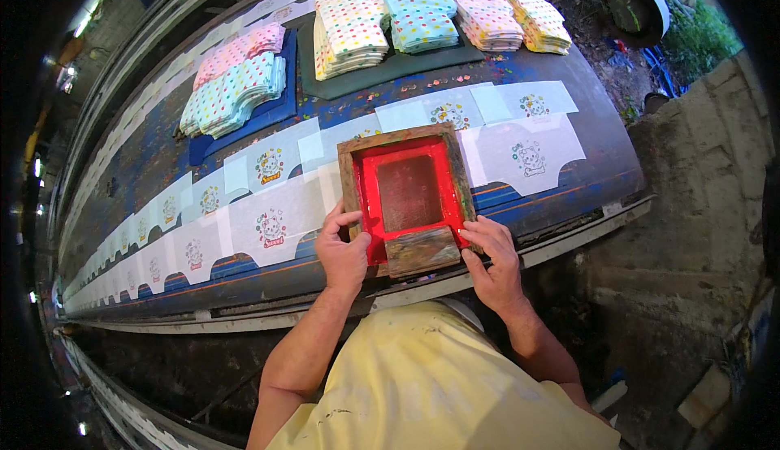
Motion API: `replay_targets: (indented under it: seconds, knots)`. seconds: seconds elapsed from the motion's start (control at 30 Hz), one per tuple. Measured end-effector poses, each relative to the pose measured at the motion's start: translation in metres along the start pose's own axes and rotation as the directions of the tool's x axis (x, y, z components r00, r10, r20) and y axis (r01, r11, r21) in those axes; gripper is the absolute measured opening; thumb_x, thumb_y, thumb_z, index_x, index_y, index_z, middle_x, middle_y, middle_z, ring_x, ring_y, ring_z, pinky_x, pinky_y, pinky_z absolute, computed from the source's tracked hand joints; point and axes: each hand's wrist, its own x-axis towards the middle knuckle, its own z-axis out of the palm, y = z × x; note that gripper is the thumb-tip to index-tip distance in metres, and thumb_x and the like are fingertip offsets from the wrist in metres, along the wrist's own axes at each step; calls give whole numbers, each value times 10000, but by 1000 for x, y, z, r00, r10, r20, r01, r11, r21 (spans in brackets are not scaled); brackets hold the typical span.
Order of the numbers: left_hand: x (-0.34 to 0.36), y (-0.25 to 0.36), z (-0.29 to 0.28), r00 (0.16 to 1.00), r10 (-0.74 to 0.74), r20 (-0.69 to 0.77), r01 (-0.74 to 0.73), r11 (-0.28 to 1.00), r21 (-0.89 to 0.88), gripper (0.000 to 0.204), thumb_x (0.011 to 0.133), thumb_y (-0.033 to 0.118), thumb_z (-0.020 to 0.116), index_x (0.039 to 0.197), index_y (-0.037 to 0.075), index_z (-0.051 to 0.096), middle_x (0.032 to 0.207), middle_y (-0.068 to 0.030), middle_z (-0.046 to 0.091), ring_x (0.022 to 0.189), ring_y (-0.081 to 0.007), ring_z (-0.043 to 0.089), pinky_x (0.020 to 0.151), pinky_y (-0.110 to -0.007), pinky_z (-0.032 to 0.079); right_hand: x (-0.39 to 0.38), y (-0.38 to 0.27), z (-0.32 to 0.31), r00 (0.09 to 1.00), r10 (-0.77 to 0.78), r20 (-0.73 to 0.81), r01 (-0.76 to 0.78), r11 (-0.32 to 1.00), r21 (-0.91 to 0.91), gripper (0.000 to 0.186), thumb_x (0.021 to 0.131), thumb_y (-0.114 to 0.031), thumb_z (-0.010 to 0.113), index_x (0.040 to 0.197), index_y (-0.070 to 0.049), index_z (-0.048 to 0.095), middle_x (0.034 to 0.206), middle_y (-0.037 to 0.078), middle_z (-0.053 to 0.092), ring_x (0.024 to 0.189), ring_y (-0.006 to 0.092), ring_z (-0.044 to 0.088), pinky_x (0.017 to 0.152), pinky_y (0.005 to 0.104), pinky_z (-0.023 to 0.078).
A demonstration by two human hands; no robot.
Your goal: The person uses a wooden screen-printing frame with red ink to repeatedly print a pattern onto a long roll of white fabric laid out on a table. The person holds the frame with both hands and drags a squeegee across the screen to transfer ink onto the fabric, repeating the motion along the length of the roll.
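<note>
A wooden screen printing frame (349,175) lies over the row of white fabric pieces at the near side of the long table. Red ink coats the inner border of its mesh (409,194). A wooden squeegee (422,253) rests at the frame's near end. My left hand (341,251) grips the frame's left side near its lower corner. On the opposite side, the fingers of my right hand (494,259) hold the lower right corner, beside the squeegee. Printed fabric pieces (305,198) lie to the left, and another printed piece (561,141) to the right. The fabric beneath the frame is hidden.
Stacks of dotted cloth (349,28) in several colours sit on a dark green board (325,84) farther back. More dotted stacks lie on a blue board (288,97) at left. A metal rail (561,243) edges the table's near side. A round basin (650,11) stands beyond, right.
</note>
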Motion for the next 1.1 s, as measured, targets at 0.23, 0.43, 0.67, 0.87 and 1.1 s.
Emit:
replay_targets:
  seconds: [0.23, 0.43, 0.67, 0.87, 1.1]
  knots:
    - [-1, -6, 3, 998, 48, -31, -46, 996, 75, 323, 834, -83, 787, 1119, 61, 834, 1661, -275, 626, 1553, -377, 607, 1302, -448, 450, 13, -35, 6, 978, -168, 121, 175, 984, -46, 399, 916, -11, 861, 1308, -44, 795, 1388, 154, 758, 1370, 417, 683, 1163, 540, 551]
    - [1, -8, 3, 995, 102, -3, -101, 990, 95, 300, 830, -72, 789, 1090, 72, 830, 1661, -273, 624, 1548, -390, 601, 1302, -458, 441, 23, -53, 15, 918, -212, 334, 288, 936, -200, 465, 830, 8, 871, 1287, -46, 801, 1331, 148, 754, 1356, 404, 692, 1128, 534, 565]
    - [-1, -6, 6, 991, 134, -21, -130, 984, 124, 282, 823, -58, 796, 1065, 83, 827, 1654, -269, 623, 1544, -418, 584, 1306, -484, 429, 47, -51, 18, 869, -283, 405, 387, 900, -200, 439, 856, 62, 774, 1280, -50, 791, 1282, 134, 760, 1218, 402, 723, 1056, 526, 586]
    - [0, -13, 7, 991, 132, -31, -126, 980, 153, 299, 809, -69, 791, 1060, 89, 827, 1658, -272, 619, 1543, -428, 583, 1305, -486, 430, 92, -29, 13, 768, -193, 611, 332, 935, -122, 396, 909, 31, 735, 1299, -27, 761, 1225, 192, 766, 1191, 439, 713, 1056, 535, 582]
    - [-2, -10, 8, 995, 95, -37, -89, 986, 143, 307, 804, -114, 774, 1052, 63, 817, 1652, -265, 626, 1554, -394, 595, 1294, -447, 453, 151, 4, 23, 787, -278, 551, 385, 919, -87, 362, 934, 7, 679, 1286, -10, 767, 1202, 230, 754, 1212, 458, 694, 1088, 552, 567]
